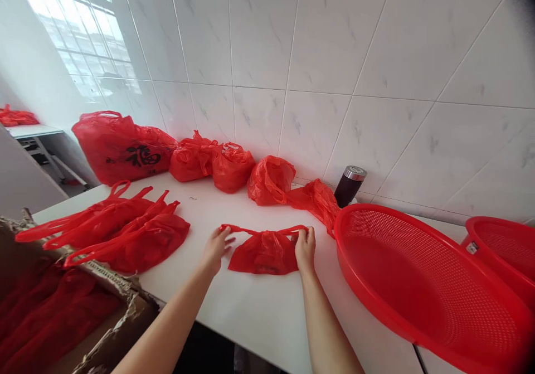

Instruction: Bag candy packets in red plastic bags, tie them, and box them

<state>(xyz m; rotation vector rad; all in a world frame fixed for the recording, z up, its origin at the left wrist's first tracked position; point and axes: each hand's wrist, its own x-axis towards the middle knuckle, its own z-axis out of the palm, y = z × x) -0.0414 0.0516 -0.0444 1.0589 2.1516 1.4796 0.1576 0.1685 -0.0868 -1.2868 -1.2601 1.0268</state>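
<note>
A small red plastic bag [267,254] lies on the white table [259,312], its two handles stretched out sideways. My left hand [217,247] pinches the end of the left handle, the other fingers spread a little. Around the end of the right handle, my right hand [305,246] is closed. The middle of the bag is gathered, and dark contents show faintly through the plastic. To the left, several filled red bags [146,243] lie side by side with their handles pointing left.
An open cardboard box [125,307] with red bags is at lower left. Along the tiled wall stand a large printed red bag [125,151], several smaller ones [232,168] and a dark flask [349,187]. Red perforated baskets [401,268] [510,246] fill the right.
</note>
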